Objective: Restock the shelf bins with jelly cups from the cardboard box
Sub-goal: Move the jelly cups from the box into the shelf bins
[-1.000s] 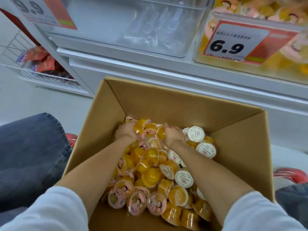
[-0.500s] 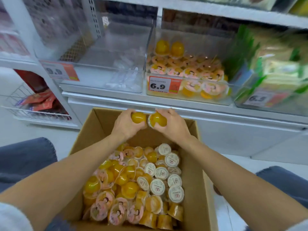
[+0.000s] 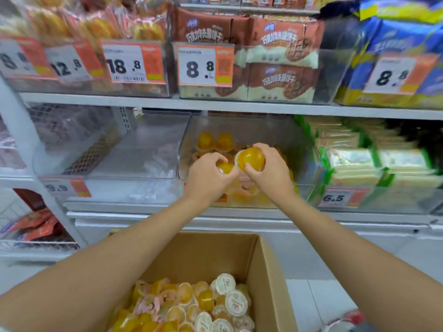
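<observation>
Room: we're in a shop aisle, white metal shelving [image 3: 215, 105] running edge to edge, 2 stocked tiers in view.
Upper tier: brown biscuit packs [image 3: 280, 44], glossy blue bags [image 3: 395, 32], and an orange-and-white price tag [image 3: 203, 64] reading 8.8.
Floor: pale tiles [image 3: 311, 303] showing to the right of the box.
Cardboard box [image 3: 215, 250]: plain brown board, open at the top, low in view beneath both forearms.
Box cups [image 3: 191, 305]: a loose heap in the box, round and small, translucent yellow bodies, some with white printed foil lids up, some with pink ones.
Jelly bin [image 3: 263, 130]: clear hard plastic with straight walls on the lower tier, sitting between a second clear bin [image 3: 143, 144] on its left and green-and-white packs [image 3: 359, 164] on its right.
Bin cups [image 3: 206, 141]: 2 glossy yellow domes stand at the back of the jelly bin, more lying in front of them, blurred.
Left hand [image 3: 211, 174]: up at the front of the jelly bin, fingers curled round a yellow cup [image 3: 225, 167], mostly covering it.
Right hand [image 3: 266, 173]: just beside the left, fingers and thumb grasping a rounded cup [image 3: 251, 159], its smooth yellow dome facing us.
</observation>
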The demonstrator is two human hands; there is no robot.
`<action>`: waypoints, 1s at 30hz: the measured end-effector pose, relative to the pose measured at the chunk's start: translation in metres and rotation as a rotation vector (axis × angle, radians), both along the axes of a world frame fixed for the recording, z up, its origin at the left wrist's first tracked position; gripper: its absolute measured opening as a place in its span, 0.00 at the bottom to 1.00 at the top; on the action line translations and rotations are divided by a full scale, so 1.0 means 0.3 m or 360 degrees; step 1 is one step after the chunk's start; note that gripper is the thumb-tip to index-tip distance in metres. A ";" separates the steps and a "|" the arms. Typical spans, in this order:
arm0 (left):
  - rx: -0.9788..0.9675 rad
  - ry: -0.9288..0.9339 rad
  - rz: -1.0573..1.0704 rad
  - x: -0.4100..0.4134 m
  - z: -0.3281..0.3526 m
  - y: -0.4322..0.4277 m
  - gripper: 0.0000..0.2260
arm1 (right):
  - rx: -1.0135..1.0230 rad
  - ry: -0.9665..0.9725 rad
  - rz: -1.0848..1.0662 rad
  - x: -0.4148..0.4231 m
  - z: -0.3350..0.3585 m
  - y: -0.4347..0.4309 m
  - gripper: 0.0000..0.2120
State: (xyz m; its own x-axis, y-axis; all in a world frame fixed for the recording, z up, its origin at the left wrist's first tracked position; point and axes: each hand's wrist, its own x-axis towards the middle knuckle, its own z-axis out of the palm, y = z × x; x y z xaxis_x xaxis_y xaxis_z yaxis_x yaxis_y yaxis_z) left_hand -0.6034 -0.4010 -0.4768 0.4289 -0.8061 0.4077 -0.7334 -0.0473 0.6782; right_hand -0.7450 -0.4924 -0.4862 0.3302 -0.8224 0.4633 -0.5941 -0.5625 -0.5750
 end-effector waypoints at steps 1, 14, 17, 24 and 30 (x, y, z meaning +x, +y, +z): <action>0.0053 0.0030 0.0004 -0.019 0.012 -0.041 0.19 | 0.0013 -0.0007 -0.0019 -0.003 -0.006 -0.047 0.25; 0.0393 0.0383 -0.0128 0.029 0.020 -0.567 0.14 | 0.0177 0.0238 -0.0184 0.034 0.011 -0.444 0.24; 0.0218 0.0244 -0.0053 0.047 -0.029 -0.655 0.13 | 0.0250 0.0371 -0.0197 0.051 0.007 -0.505 0.26; 0.0009 -0.0255 -0.0108 0.104 -0.137 -0.745 0.16 | 0.0148 0.0622 -0.0187 0.075 -0.101 -0.569 0.19; 0.0181 -0.0647 0.0090 0.147 -0.181 -0.744 0.21 | 0.0143 0.0390 -0.0195 0.063 -0.090 -0.567 0.18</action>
State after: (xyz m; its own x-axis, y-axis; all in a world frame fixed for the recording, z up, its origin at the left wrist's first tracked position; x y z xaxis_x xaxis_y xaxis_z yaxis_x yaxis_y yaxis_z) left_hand -0.5594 -0.6243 -0.5311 0.2963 -0.8355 0.4627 -0.9342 -0.1530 0.3222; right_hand -0.7261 -0.6625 -0.5131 0.3191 -0.8972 0.3052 -0.7820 -0.4312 -0.4501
